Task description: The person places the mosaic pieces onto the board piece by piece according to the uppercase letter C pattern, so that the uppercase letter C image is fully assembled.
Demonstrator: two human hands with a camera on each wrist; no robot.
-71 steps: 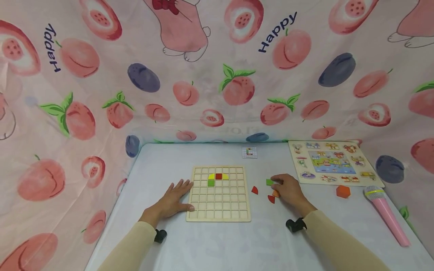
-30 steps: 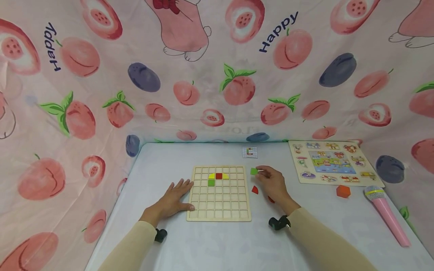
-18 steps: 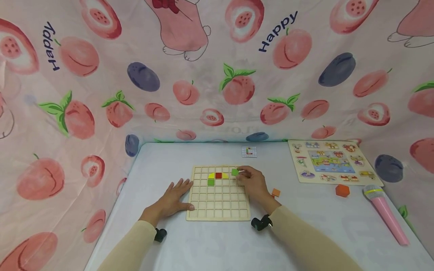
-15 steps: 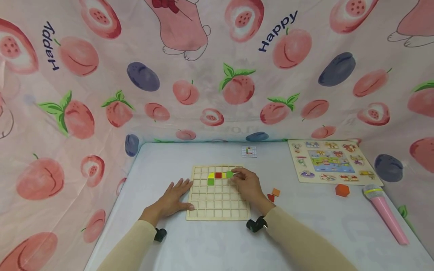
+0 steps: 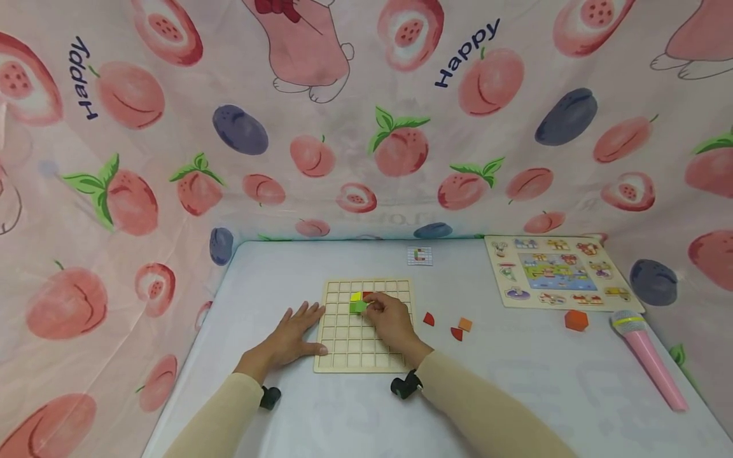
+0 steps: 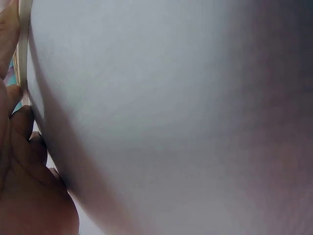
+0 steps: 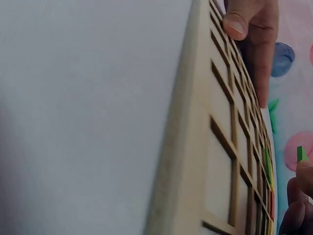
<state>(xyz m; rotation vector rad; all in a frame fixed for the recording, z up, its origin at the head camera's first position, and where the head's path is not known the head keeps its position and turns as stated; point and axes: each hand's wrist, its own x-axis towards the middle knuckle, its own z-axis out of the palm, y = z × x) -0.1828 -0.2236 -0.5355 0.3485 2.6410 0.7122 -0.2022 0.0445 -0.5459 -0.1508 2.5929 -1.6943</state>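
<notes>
My right hand [image 5: 392, 324] pinches a green square tile [image 7: 300, 153] between thumb and fingertips, over the wooden grid board [image 5: 339, 337]. In the head view it overlaps another green tile [image 5: 352, 309] that lies in a cell. Just above that one sits a yellow piece [image 5: 356, 296], with a red square tile [image 5: 366, 294] beside it, partly covered by my fingers. The rest of that row is hidden behind the right hand. My left hand [image 5: 289, 340] lies with fingers spread at the board's left side, thumb on its lower left edge.
Right of the board lie two red quarter-round pieces [image 5: 429, 319] and an orange square tile [image 5: 466, 324]. A small pattern card [image 5: 420, 256] lies behind. Farther right are a picture puzzle board [image 5: 509, 299], an orange-red block [image 5: 576, 320] and a pink toy microphone [image 5: 653, 366].
My right hand has picked up the green tile from beside the loose pieces and carried it left over the board, to the placed green tile. The left hand has stayed put.
</notes>
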